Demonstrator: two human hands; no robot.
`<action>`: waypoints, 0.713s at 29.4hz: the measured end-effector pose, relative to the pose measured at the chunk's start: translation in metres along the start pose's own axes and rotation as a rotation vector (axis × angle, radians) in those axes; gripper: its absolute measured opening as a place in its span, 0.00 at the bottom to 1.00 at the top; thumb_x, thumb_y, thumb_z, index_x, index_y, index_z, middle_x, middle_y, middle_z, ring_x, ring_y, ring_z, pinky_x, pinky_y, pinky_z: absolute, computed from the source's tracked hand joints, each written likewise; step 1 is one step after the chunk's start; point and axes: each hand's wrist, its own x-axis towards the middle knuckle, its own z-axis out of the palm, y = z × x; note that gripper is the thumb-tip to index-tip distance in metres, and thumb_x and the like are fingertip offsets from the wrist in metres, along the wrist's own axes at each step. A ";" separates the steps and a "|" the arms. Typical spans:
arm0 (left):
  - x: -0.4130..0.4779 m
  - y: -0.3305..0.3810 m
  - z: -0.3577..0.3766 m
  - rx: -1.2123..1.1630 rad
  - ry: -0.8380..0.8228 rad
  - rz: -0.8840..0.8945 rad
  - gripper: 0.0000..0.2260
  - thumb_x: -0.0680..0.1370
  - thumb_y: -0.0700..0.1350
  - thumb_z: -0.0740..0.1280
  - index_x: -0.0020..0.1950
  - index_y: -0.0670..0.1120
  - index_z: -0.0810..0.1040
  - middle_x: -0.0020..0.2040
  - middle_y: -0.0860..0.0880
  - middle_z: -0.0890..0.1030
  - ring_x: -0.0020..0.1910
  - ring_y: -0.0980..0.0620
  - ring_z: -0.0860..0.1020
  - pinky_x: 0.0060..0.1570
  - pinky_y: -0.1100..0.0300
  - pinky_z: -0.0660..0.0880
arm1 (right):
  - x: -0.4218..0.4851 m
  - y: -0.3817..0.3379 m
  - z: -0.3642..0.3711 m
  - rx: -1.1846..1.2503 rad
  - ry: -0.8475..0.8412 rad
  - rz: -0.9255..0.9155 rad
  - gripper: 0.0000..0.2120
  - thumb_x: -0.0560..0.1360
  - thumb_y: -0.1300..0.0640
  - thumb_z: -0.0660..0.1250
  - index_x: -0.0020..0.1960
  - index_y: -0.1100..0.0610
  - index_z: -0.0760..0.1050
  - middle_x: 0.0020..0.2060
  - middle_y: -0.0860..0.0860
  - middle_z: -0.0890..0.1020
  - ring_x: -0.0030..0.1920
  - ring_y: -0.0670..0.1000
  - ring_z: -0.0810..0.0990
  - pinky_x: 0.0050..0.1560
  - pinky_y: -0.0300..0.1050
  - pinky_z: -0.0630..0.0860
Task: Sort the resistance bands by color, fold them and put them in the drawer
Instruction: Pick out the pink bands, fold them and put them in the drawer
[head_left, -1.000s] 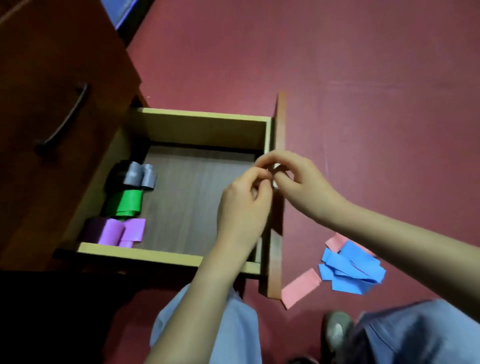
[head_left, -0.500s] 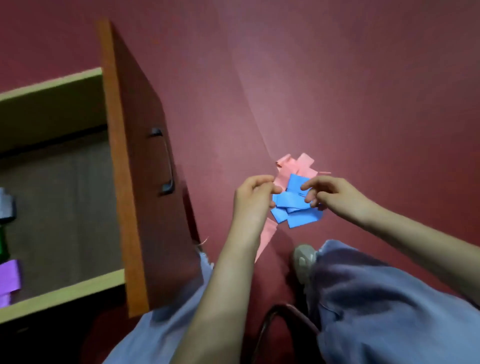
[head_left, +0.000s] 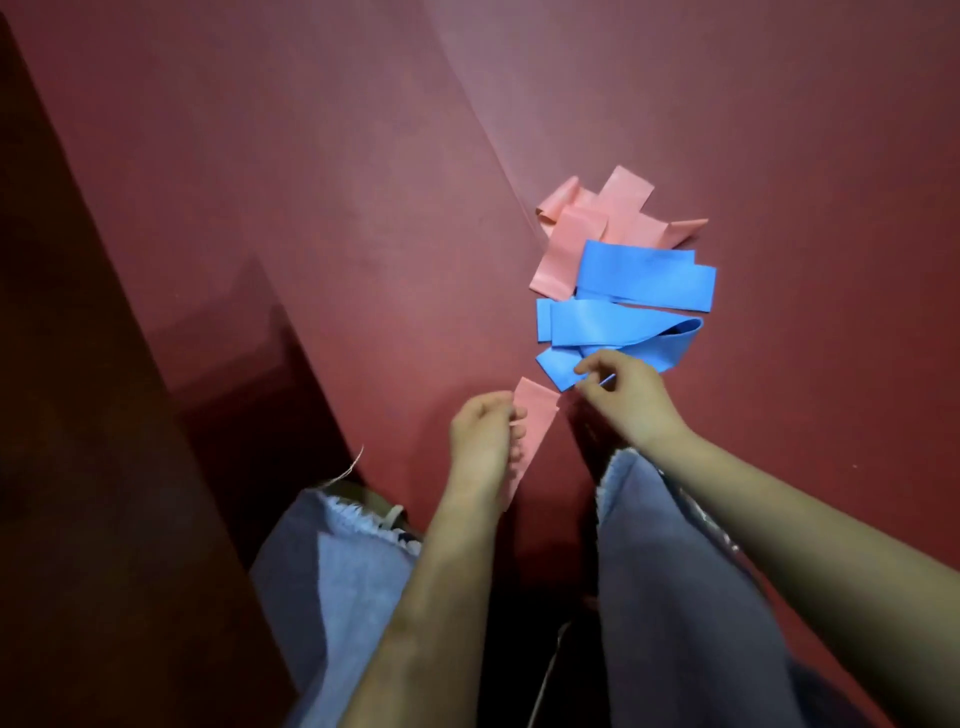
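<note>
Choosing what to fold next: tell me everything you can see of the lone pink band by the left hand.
The pink band is a flat, matte, rubbery-looking strip lying slanted on the red floor. Its square top end is near the blue bands, apart from the pink pile. The left hand overlaps its left edge, with curled fingers touching it. I cannot tell whether it is gripped.

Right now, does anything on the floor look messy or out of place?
Yes. The pink bands and blue bands lie crisscrossed in one loose heap on the red floor, colors overlapping and not neatly folded. One stray pink band lies apart from the heap, by the left hand.
</note>
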 end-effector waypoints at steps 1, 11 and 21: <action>0.006 -0.010 0.002 -0.004 0.013 -0.016 0.11 0.77 0.36 0.58 0.37 0.48 0.71 0.32 0.49 0.73 0.28 0.54 0.68 0.22 0.67 0.63 | 0.000 0.003 0.009 -0.010 -0.026 0.009 0.08 0.71 0.64 0.63 0.48 0.59 0.78 0.37 0.52 0.77 0.40 0.51 0.74 0.44 0.42 0.69; 0.078 -0.021 0.020 0.280 0.203 0.268 0.12 0.73 0.32 0.61 0.54 0.39 0.77 0.55 0.40 0.78 0.54 0.46 0.76 0.63 0.55 0.69 | 0.029 0.024 0.058 -0.212 -0.108 -0.046 0.03 0.70 0.62 0.64 0.44 0.60 0.74 0.46 0.58 0.74 0.51 0.58 0.73 0.49 0.49 0.67; 0.070 -0.031 0.018 0.279 0.001 0.449 0.09 0.74 0.40 0.65 0.37 0.52 0.75 0.28 0.57 0.79 0.28 0.67 0.72 0.32 0.72 0.69 | 0.027 -0.016 0.027 0.438 -0.023 -0.174 0.12 0.70 0.67 0.65 0.37 0.51 0.71 0.28 0.43 0.72 0.29 0.38 0.72 0.36 0.28 0.67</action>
